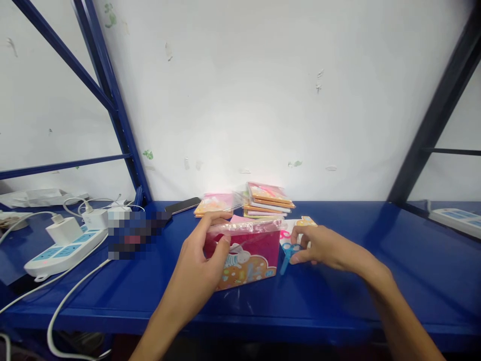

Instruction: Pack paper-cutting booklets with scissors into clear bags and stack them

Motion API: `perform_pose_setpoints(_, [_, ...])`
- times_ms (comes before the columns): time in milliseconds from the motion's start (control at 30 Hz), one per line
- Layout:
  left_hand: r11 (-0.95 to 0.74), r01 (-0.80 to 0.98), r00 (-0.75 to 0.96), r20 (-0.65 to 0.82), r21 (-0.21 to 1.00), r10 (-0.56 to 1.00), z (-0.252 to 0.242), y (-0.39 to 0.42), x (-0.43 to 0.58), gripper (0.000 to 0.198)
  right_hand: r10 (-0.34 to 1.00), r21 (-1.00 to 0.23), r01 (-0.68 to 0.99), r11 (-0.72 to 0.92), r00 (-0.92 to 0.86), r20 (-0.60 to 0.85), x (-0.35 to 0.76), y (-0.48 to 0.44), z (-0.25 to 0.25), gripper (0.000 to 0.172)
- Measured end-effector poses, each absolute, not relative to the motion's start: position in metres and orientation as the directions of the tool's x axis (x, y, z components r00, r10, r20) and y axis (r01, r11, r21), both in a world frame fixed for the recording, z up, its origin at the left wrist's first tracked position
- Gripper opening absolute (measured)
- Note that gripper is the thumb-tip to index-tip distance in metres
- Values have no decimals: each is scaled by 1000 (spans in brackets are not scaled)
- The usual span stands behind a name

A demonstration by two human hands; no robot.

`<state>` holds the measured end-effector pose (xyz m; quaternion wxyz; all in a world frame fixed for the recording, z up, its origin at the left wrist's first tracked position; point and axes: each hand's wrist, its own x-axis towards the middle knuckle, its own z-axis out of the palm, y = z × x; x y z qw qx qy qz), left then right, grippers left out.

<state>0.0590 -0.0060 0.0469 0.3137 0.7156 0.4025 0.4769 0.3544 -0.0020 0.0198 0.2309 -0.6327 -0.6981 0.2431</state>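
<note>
My left hand (pixel 210 250) is closed on a magenta packet (pixel 259 248) in a clear plastic sleeve, thumb in front and fingers behind. The packet stands tilted up on the table, with a cartoon animal and an orange scalloped print on its face. My right hand (pixel 315 245) pinches small blue scissors (pixel 287 255) by the handle loops, their blades pointing down beside the packet's right edge. Just behind that hand lies a white printed sheet (pixel 298 224) with pink loops (pixel 285 234) on it, partly hidden by the packet and my fingers.
Behind the packet are a stack of sleeved packets (pixel 268 198) and a smaller pile (pixel 216 201). A black phone (pixel 183 205) lies to their left. On the left are a white power strip (pixel 69 250) and loose cables. Blue shelf posts (pixel 120 125) rise from the blue table (pixel 338 301).
</note>
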Motion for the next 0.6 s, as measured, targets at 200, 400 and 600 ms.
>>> perform_pose_setpoints(200, [-467, 263, 229, 416, 844, 880, 45, -3, 58, 31, 992, -783, 612, 110, -21, 123, 354, -10, 44, 34])
perform_pose_setpoints(400, [-455, 264, 245, 397, 850, 884, 44, -4, 57, 34, 908, -797, 536, 280, 122, 401, 346, -22, 57, 41])
perform_pose_setpoints(600, [-428, 262, 286, 354, 865, 890, 51, -9, 55, 39, 623, -635, 582, 508, 261, 737, 301, -35, 55, 35])
